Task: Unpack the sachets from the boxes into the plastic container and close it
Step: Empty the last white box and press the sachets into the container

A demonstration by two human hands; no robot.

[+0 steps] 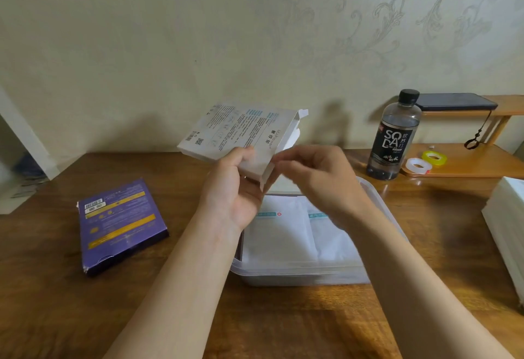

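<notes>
Looks like mid-unpacking: the white box (235, 131) is gripped by the left hand (241, 188) and held over the plastic container (377, 197) on the desk (56, 302), where white sachets (278, 234) are already laid. The right hand (317, 177) is blurred at the box's open end, and whether anything's pinched can't be told. Next, a sachet probably needs to be drawn out and dropped in. Only "SODA" on the bottle (397, 137) can be read.

left grip (238, 191): bare hand, plain as it gets
right grip (320, 180): bare too, fingers kinda smeared by blur
left forearm (184, 273): bare right down to the frame edge
right forearm (411, 273): same deal, bare the whole way
</notes>
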